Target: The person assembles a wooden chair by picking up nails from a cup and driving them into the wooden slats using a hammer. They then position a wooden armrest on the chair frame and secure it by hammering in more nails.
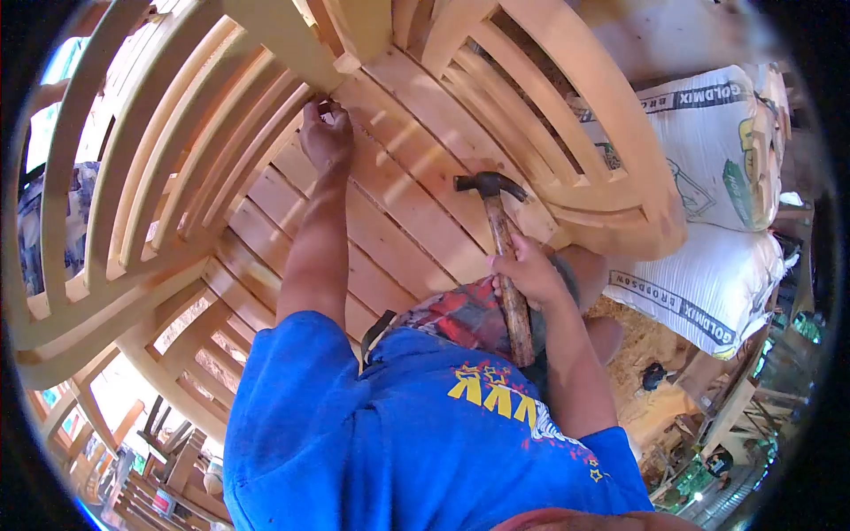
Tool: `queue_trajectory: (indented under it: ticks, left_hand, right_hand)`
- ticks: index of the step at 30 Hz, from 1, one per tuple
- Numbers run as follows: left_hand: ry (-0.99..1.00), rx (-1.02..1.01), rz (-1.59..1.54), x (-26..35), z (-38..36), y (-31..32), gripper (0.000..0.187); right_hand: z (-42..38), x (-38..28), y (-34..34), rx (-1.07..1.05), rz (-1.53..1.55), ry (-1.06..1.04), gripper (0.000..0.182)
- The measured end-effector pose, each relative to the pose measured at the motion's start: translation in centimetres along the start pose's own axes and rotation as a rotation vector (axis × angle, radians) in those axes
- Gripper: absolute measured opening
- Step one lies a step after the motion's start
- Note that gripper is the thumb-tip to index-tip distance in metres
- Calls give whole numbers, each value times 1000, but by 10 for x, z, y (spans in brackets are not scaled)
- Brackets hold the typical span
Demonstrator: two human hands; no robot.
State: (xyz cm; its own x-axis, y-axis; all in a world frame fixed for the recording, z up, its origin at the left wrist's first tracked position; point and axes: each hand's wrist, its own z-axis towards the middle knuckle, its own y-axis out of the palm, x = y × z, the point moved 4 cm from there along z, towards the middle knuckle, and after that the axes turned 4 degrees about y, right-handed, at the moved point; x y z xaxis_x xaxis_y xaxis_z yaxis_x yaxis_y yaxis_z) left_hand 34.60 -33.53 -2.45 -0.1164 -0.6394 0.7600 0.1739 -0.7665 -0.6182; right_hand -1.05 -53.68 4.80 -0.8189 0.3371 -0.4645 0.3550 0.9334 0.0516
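My left hand (327,134) is closed in a pinch at the far edge of the slatted wooden seat (407,221), where it meets the curved upright slats (190,142) of the wooden frame. Whatever lies between its fingertips is too small and hidden to make out. My right hand (529,273) is wrapped round the wooden handle of a claw hammer (507,252). The hammer's dark head is raised toward the seat's right part, apart from my left hand.
A curved slatted wooden side (567,106) rises at the upper right. White printed sacks (722,150) are stacked beyond it. Sawdust (651,345) covers the ground at the right. More slatted wooden furniture (168,469) stands at the lower left.
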Motion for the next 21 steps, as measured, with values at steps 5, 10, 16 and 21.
queue_trajectory:
  ticks: [5,10,16,21]
  left_hand:
    - [66,62,83,-4,0,12,19]
    - [38,64,81,-3,-2,12,22]
    - [-32,31,91,-16,6,16,22]
    - [-96,10,33,-17,7,16,24]
  right_hand:
    - [3,-6,-8,-105,108,48,34]
    - [3,-6,-18,-163,165,122,36]
    - [6,-15,-24,-202,76,129,38]
    - [-14,-80,5,-105,-190,-116,39]
